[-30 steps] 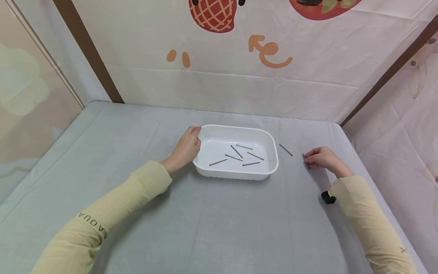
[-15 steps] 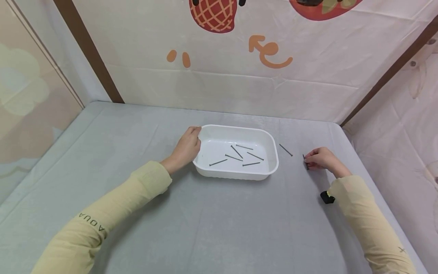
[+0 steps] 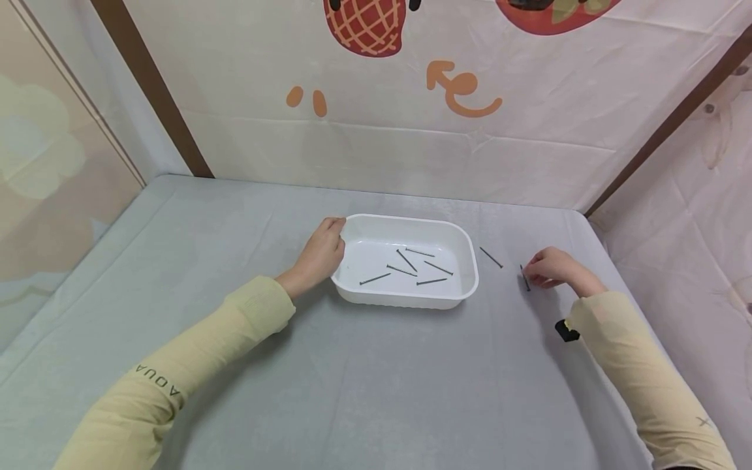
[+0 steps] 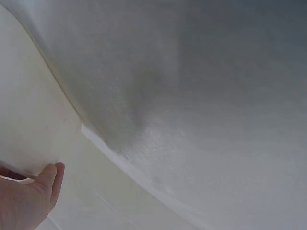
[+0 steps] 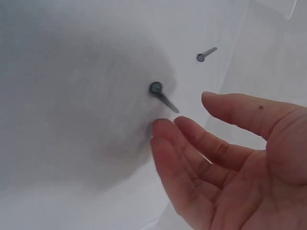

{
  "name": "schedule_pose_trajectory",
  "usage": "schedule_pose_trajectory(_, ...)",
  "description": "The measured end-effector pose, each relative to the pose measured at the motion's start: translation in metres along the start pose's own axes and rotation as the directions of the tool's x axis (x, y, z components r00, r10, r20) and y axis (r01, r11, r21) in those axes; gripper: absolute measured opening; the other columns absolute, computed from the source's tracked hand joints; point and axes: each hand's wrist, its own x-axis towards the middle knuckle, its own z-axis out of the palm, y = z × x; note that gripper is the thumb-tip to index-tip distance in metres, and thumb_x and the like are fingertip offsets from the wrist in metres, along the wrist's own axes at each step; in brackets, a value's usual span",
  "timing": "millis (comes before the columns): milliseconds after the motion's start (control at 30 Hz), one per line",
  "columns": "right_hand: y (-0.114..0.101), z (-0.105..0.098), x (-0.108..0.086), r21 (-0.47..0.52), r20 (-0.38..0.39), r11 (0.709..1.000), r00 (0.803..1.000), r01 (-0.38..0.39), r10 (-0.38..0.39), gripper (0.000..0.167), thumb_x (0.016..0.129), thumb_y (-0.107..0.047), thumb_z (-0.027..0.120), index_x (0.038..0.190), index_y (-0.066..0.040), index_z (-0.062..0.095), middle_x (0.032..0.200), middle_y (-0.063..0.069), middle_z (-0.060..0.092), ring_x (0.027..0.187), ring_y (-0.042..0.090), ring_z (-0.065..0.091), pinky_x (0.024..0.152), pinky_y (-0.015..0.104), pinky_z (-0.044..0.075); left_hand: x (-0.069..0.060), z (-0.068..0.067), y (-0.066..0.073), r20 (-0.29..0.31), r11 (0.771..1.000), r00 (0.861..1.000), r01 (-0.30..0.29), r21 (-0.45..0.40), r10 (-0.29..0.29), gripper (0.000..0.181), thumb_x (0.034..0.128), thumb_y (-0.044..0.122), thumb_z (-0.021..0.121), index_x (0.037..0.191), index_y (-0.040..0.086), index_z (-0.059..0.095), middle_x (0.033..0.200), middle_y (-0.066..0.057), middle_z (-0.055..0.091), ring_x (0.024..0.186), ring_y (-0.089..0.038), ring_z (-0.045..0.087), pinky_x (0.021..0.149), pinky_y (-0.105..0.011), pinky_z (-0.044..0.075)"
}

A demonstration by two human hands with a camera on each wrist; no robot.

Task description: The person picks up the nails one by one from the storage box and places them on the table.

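Head view: rt hand (image 3: 552, 267) had just eased up off nail (image 5: 161, 95) nr rt edge of table (image 3: 376, 385), fingers loose, holding nothing; L hand (image 3: 320, 251) gripped L rim of white tray (image 3: 399, 301), nr far edge. Nail thus lay ungrasped outside tray.

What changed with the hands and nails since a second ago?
The right hand shifted slightly up the picture, uncovering more of the nail beside it; it isn't gripping that nail now. The left hand stayed on the edge of the white tray, and the nails inside stayed put.
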Motion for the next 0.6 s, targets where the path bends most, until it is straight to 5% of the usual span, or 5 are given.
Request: schedule_pose_trajectory(600,-0.031,-0.004,-0.008,-0.197,-0.018,0.978,0.997,0.066,-0.071,0.034,0.089,-0.016,0.053,0.105,0.014,0.053,0.093,0.024,0.059,0.077,0.024,0.059,0.065,0.033,0.054,0.0,0.0,0.0,-0.003,1.0,1.0,-0.005,0.006,0.005,0.044,0.091,-0.001,0.035,0.133,-0.012,0.034,0.133,-0.023,0.038,0.123,-0.032,0.04,0.102,-0.036,0.037)
